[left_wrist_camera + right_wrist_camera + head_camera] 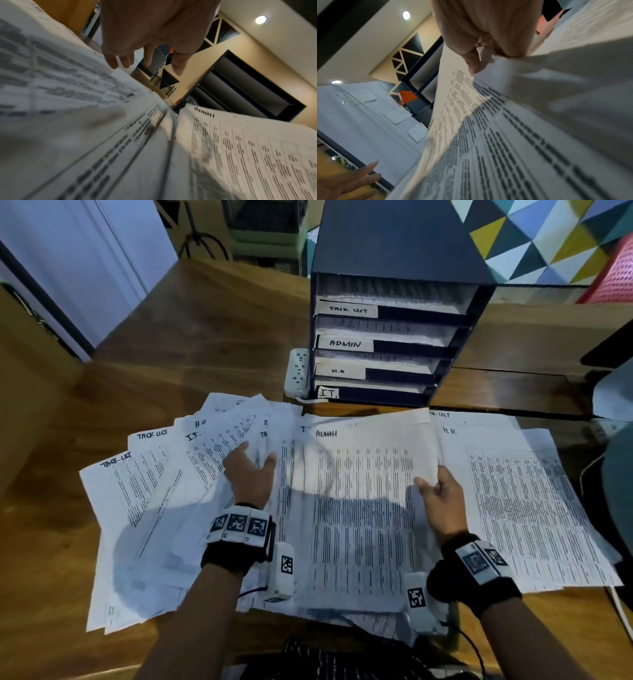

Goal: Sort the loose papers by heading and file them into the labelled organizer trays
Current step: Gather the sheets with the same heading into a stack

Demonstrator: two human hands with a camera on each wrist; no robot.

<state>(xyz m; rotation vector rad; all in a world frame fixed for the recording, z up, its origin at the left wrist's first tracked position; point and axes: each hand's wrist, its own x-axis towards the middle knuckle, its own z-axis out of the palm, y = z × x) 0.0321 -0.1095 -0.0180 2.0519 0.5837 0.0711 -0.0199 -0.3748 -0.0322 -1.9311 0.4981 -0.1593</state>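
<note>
I see loose papers [164, 508] fanned across the bench [191, 344] in front of me. Behind them stands the organizer [394, 337], trays stacked top to bottom: TASK LIST, ADMIN, H.R., I.T. A power strip [297, 371] lies just left of it. The ADMIN sheet [359, 508] sits mid-pile, with an H.R. sheet [524, 508] on its right.

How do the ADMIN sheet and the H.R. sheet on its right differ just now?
The ADMIN sheet is pinched at its right edge by the right hand and lifted there; the H.R. sheet lies flat, untouched. ADMIN overlaps H.R.'s left edge. Both are white sheets of printed tables with handwritten headings.
</note>
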